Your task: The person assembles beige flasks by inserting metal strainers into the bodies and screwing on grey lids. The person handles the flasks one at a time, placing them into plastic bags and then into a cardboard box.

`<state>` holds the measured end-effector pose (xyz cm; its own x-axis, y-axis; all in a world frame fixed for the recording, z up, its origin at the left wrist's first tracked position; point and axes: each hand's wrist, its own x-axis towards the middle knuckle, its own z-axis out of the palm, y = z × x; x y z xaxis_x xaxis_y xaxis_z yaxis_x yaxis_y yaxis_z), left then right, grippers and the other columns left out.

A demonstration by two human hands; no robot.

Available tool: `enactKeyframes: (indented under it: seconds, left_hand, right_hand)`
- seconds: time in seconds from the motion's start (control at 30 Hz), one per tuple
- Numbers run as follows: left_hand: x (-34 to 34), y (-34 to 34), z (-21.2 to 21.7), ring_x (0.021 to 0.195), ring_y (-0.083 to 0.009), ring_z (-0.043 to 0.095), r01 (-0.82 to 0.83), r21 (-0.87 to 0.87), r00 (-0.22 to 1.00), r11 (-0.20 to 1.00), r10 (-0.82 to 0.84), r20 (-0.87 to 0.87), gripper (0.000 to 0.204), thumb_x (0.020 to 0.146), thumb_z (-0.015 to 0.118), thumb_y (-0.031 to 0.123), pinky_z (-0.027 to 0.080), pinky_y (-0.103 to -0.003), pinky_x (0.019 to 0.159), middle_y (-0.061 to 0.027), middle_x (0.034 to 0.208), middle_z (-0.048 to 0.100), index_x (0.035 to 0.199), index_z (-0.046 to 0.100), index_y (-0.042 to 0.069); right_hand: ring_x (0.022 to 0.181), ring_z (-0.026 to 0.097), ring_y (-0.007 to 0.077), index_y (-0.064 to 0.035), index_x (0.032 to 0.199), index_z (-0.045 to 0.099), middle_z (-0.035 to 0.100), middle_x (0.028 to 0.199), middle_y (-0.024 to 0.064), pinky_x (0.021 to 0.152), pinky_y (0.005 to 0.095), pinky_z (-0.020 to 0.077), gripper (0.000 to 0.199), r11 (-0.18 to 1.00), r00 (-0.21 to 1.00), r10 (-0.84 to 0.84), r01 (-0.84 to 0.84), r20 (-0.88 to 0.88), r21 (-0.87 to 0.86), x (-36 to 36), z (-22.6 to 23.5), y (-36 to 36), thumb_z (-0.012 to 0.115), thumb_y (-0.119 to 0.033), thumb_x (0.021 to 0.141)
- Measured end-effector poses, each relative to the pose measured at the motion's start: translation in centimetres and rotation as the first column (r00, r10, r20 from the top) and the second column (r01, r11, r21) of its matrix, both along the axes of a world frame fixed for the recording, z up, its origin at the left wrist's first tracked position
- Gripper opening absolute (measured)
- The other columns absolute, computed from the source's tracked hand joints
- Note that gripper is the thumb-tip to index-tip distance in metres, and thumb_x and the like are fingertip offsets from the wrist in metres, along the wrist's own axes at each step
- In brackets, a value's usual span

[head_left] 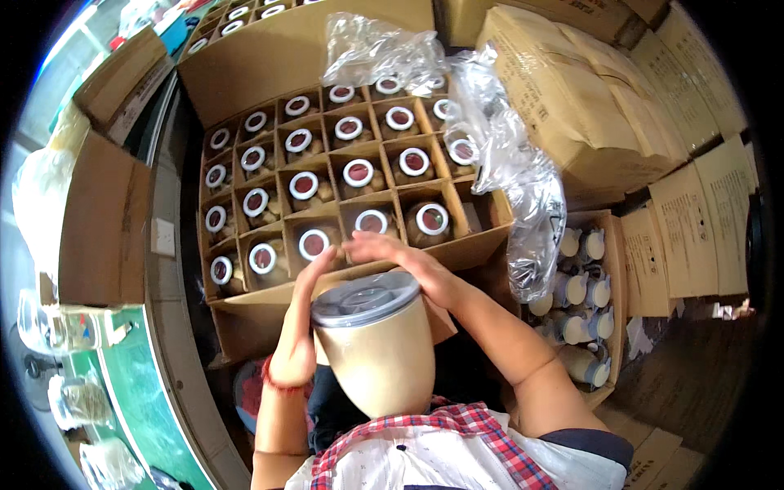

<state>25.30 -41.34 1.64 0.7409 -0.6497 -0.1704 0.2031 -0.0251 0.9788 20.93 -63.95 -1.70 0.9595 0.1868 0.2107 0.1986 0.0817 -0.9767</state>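
A cream canister [377, 363] with a grey, see-through lid [366, 300] is upright in front of my body. My left hand [304, 314], with a red bracelet at its wrist, lies along the left side of the lid. On the other side, my right hand [404, 260] curves around the far right of the lid, its fingers reaching left. The canister is pressed between both hands, fingers long and close together. Just beyond my fingertips is a divided carton [269, 300] of round jars with white-rimmed, dark red lids, such as this jar [314, 243].
Clear plastic wrap [523, 196] drapes over the carton's right side. A smaller box [616, 318] at the right holds several cream containers. A large sealed carton [572, 98] and flattened cardboard [686, 237] stand behind it. To the left runs a green-topped table [143, 392] with bagged items.
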Motion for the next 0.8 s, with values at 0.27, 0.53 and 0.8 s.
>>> enactKeyframes:
  seconds: [0.27, 0.53, 0.8]
  left_hand:
    - [5.8, 0.2, 1.4, 0.138, -0.0252, 0.033, -0.115, -0.076, 0.917, 0.990, 0.135, 0.375, 0.067, 0.099, 0.028, 0.053, 0.022, -0.041, 0.114, -0.0157, 0.147, 0.037, 0.141, 0.038, 0.001]
    - [1.7, -0.6, 2.2, 0.139, -0.0331, 0.025, 0.190, 0.093, 0.803, 0.977, -0.210, 0.558, 0.097, 0.084, 0.051, 0.064, 0.022, -0.043, 0.112, -0.0205, 0.151, 0.024, 0.147, 0.019, -0.002]
    - [5.9, -2.0, 5.4, 0.082, -0.0120, 0.059, -0.227, 0.006, 0.884, 0.974, 0.203, 0.422, 0.036, 0.096, 0.058, 0.029, 0.047, -0.026, 0.073, -0.0067, 0.093, 0.066, 0.113, 0.058, -0.002]
  right_hand:
    - [0.121, 0.053, 0.0246, 0.0008, 0.128, 0.051, 0.060, 0.124, 0.0168, 0.107, 0.0399, 0.0360, 0.069, 0.915, 0.940, -0.091, 0.209, -0.329, 0.344, 0.9, 0.1, 0.8, 0.019, -0.054, 0.100]
    - [0.113, 0.055, 0.0226, -0.0016, 0.121, 0.057, 0.062, 0.118, 0.0124, 0.100, 0.0371, 0.0418, 0.066, 0.855, 0.823, 0.128, 0.192, -0.554, 0.482, 2.3, -2.9, 1.0, 0.025, -0.055, 0.099]
    - [0.106, 0.058, 0.0194, -0.0059, 0.126, 0.051, 0.059, 0.121, 0.0074, 0.091, 0.0349, 0.0453, 0.036, 0.852, 0.878, -0.459, 0.479, -0.137, 0.213, 5.9, -0.4, -2.1, 0.054, -0.025, 0.096]
